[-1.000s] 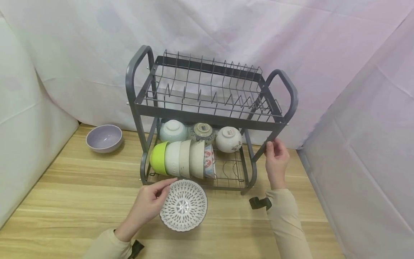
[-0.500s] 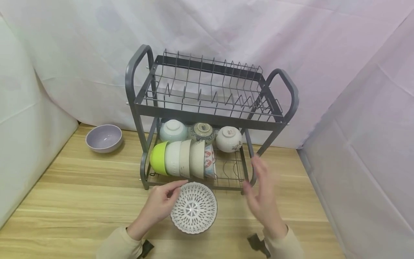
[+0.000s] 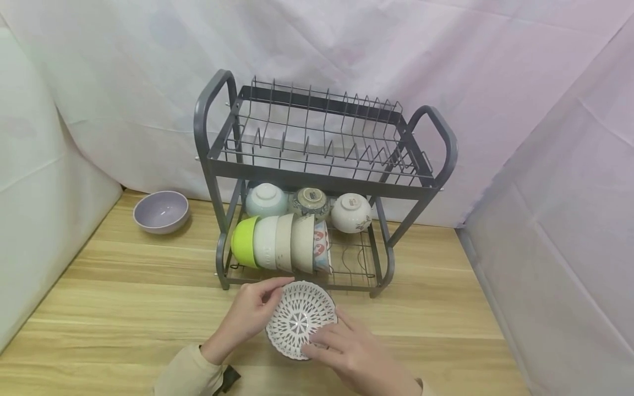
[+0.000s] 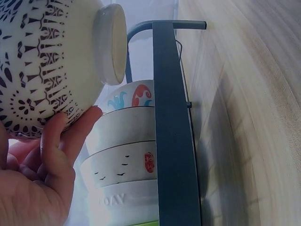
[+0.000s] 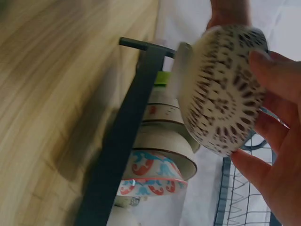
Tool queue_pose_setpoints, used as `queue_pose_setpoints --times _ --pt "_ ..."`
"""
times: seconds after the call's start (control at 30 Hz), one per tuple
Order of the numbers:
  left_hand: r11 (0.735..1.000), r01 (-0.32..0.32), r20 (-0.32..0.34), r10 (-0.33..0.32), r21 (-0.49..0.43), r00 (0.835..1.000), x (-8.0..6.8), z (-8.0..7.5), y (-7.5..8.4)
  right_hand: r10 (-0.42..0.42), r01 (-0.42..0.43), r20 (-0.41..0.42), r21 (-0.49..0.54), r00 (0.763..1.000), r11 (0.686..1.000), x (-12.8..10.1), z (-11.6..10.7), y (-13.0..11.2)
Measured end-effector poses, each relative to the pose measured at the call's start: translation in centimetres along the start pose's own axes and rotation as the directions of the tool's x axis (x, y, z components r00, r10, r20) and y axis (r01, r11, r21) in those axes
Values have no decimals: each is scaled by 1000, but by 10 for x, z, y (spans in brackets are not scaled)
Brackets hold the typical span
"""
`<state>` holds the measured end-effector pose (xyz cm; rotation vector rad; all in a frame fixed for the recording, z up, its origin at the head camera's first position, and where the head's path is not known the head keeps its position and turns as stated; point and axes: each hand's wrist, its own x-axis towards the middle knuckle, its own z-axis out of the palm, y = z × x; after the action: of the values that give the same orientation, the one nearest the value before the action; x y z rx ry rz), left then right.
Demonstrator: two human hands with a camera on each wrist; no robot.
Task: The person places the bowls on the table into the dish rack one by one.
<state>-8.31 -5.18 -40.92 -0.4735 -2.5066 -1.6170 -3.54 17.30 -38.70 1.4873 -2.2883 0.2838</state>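
A white bowl with a dark leaf-like pattern [image 3: 296,311] is held above the table, its inside facing up in the head view. My left hand [image 3: 246,313] pinches its left rim between thumb and fingers. From the right, my right hand [image 3: 354,352] has its fingers at the opposite rim, some over the inside and one along the outer edge. In the left wrist view the patterned outside and plain foot of the bowl [image 4: 56,56] show. The right wrist view has the right fingers curled about the bowl [image 5: 221,94], with part of their contact hidden.
A dark two-tier dish rack [image 3: 317,179] stands behind the hands. Its lower tier holds a front row of nested bowls on their sides, including a lime-green bowl [image 3: 244,242], and upturned bowls behind, one white [image 3: 350,213]. A lilac bowl [image 3: 160,212] sits at the table's left.
My right hand has let go of the rack's right leg and come down to the patterned bowl. My left hand has carried the bowl slightly to the right.
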Motion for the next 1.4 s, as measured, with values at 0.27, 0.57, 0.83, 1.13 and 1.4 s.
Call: queue_pose_setpoints --times 0.27,0.57,0.83,1.13,1.4 --pt "1000 -6 48 5 14 999 1 0 0 -75 73 -20 -94 997 993 -1 6 2" --pt "1000 16 105 -13 -25 994 2 -2 -1 -135 131 -109 -40 985 991 -1 9 3" --pt "997 41 137 -32 -69 990 3 -5 2 -131 144 -228 40 965 989 5 1 4" --pt "992 -123 -63 123 -3 990 7 -25 -2 119 -31 -476 188 872 982 -1 -3 12" --pt "910 -160 -407 321 381 855 16 -66 -29 566 -241 -487 576 665 781 -31 6 27"
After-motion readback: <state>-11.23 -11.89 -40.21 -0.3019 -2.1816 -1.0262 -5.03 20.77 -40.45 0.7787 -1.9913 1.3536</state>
